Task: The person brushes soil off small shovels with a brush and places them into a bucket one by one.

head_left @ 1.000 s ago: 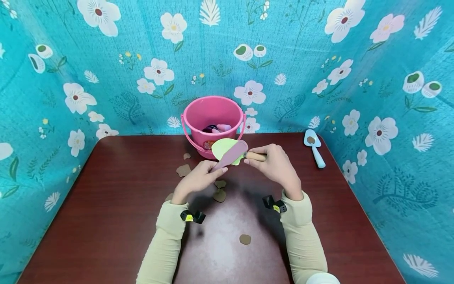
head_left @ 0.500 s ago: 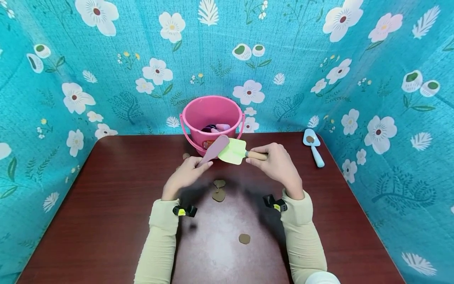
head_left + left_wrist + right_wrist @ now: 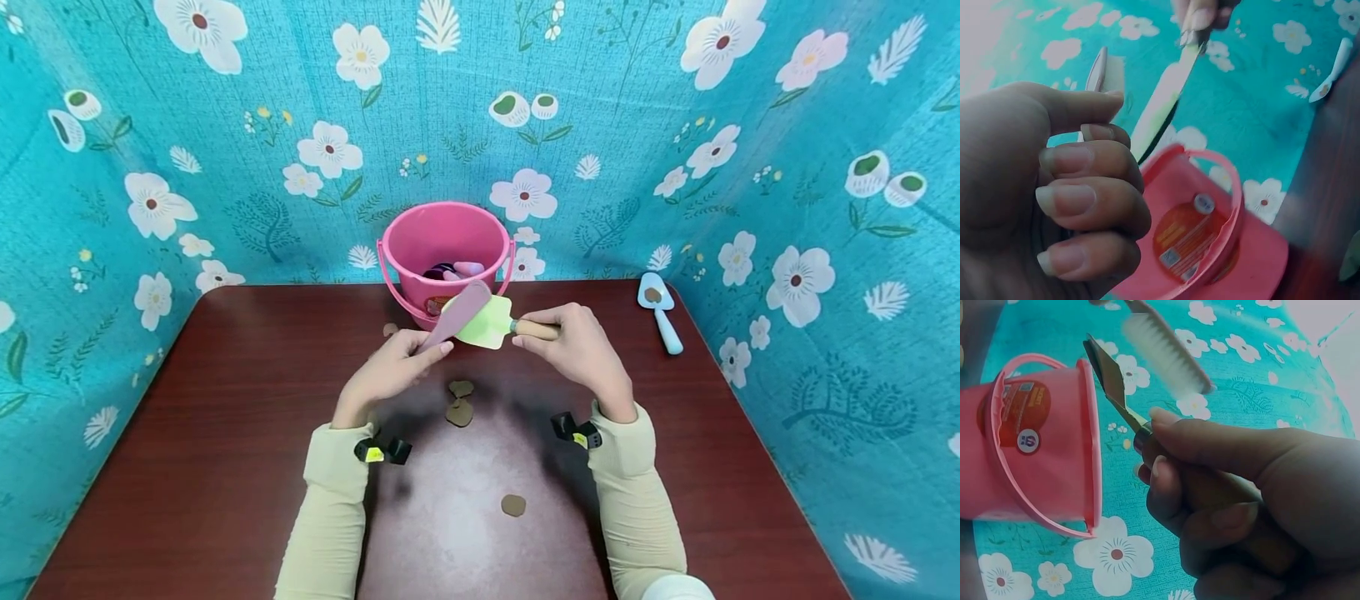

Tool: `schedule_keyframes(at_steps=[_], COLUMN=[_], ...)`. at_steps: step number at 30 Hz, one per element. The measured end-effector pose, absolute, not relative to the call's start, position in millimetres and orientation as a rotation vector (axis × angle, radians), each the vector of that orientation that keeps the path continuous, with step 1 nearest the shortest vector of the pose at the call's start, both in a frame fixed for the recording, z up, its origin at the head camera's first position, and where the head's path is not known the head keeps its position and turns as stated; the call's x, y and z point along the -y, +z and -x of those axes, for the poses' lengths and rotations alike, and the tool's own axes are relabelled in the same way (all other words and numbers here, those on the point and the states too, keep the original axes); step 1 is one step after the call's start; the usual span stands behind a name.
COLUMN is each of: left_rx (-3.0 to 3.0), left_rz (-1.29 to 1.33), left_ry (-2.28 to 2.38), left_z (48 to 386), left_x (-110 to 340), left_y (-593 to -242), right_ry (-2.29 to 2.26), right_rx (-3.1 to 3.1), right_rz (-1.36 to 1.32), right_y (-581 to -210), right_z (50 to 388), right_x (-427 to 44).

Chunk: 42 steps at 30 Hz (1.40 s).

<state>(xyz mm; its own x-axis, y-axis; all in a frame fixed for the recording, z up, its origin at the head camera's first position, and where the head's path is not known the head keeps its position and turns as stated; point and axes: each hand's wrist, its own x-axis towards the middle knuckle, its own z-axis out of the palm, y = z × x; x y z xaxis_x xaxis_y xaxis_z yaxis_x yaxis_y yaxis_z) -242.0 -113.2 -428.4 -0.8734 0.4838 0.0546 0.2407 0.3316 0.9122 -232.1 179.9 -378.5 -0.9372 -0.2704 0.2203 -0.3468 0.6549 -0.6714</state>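
**Brushing a trowel blade, held in the air before a pink bucket**

The left hand (image 3: 386,371) pinches the handle of a mauve brush (image 3: 471,302), its fingers curled in; the right hand (image 3: 577,346) has its grip closed round the wooden handle of a green-bladed trowel (image 3: 489,325). Brush and blade overlap in front of the bucket (image 3: 1054,481), above the bench (image 3: 262,375). Whether bristles touch metal cannot be told, the brush being blurred in the right wrist view.

Good technique, as judged here: the right hand steadies the trowel while the left draws the bristles flat along the blade, in light strokes from handle to tip, reaching edges and both faces. Tilting the tip down should let loosened matter fall away from the wrists, and a little space from the bucket's rim avoids knocks.

Markings: the bucket bears a round orange-red label (image 3: 1172,234) with a small white badge (image 3: 1204,203) and a square code (image 3: 1170,257); its lettering is too soft to read. No brand is legible.
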Motion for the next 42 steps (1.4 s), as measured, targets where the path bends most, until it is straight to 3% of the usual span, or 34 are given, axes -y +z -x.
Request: schedule_keyframes(at_steps=[11, 42], left_rx=[-2.412, -2.567], left_rz=[-0.737, -0.441], left_ry=[1.424, 1.453], left_z=[244, 261], left_x=[91, 144], left_y=[-437, -451], right_ry=[1.203, 1.172], right_rx=[2.744, 2.765], right_rz=[-0.550, -0.425], right_y=[-377, -377], right_z=[230, 233], right_x=[-179, -190])
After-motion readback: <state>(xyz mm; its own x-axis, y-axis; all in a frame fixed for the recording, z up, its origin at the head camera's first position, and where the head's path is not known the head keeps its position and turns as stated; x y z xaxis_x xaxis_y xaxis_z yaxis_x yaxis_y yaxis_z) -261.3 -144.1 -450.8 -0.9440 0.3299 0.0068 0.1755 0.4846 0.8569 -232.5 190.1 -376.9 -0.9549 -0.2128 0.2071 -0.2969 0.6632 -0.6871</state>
